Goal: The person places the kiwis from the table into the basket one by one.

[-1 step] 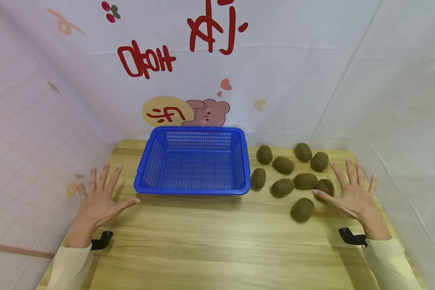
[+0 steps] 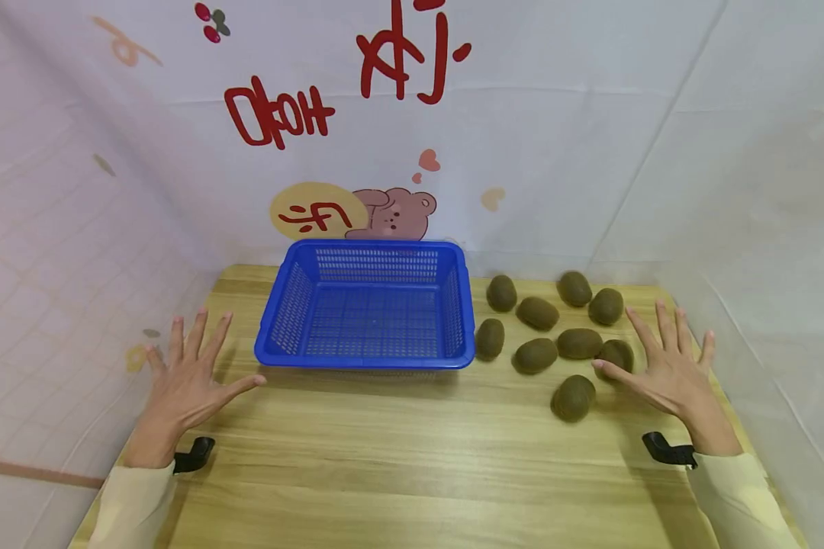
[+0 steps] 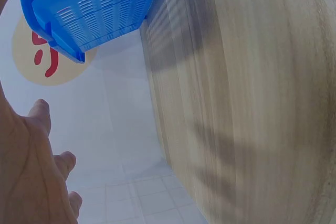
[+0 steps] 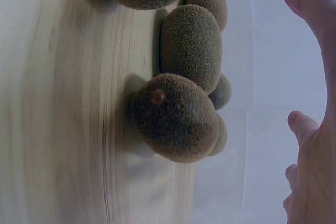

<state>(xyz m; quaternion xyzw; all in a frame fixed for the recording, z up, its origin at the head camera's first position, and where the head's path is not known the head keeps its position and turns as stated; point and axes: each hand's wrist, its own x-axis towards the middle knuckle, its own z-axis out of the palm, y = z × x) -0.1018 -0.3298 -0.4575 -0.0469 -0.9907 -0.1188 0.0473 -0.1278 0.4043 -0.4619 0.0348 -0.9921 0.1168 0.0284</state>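
My left hand [image 2: 187, 387] is held with its fingers spread, left of a blue plastic basket [image 2: 364, 363]; its thumb tip comes close to the basket's front left corner in the head view. Nothing is in that hand. On the right side, my right hand [image 2: 678, 380] is also spread and holds nothing. Its thumb overlaps a brown kiwi [image 2: 618, 353] in the head view, while the right wrist view shows space between the hand and the nearest kiwi [image 4: 176, 119]. Several more kiwis, one nearer the front [image 2: 573, 398], lie loose between the basket and the right hand.
The wooden table [image 2: 384, 457] meets a white printed cloth [image 2: 556, 152] behind the basket. Cloth walls also rise at the left [image 2: 55, 267] and right [image 2: 783, 267], close beside the hands. Black straps with camera mounts [image 2: 194, 455] sit on both wrists.
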